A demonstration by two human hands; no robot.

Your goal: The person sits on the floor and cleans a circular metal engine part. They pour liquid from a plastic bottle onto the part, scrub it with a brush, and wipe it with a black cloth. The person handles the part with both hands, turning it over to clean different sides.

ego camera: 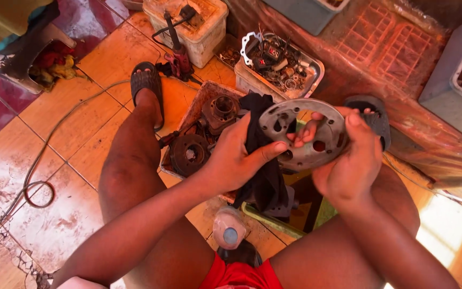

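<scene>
Both hands grip a round metal plate (pixel 303 134) above the knees. Left hand (pixel 236 158) also clasps a black rag (pixel 263 160); right hand (pixel 348 160) wraps the plate's far edge.

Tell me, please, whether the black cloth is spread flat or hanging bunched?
Hanging bunched: the black cloth droops in folds from the left hand, beside the round metal plate that both hands hold, the right hand included.

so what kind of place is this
Probably a small, informal engine repair workshop, worked on a tiled floor. Both hands hold a round metal plate with a dark rag. A tray of greasy engine parts and a tray of small parts sit nearby.
</scene>
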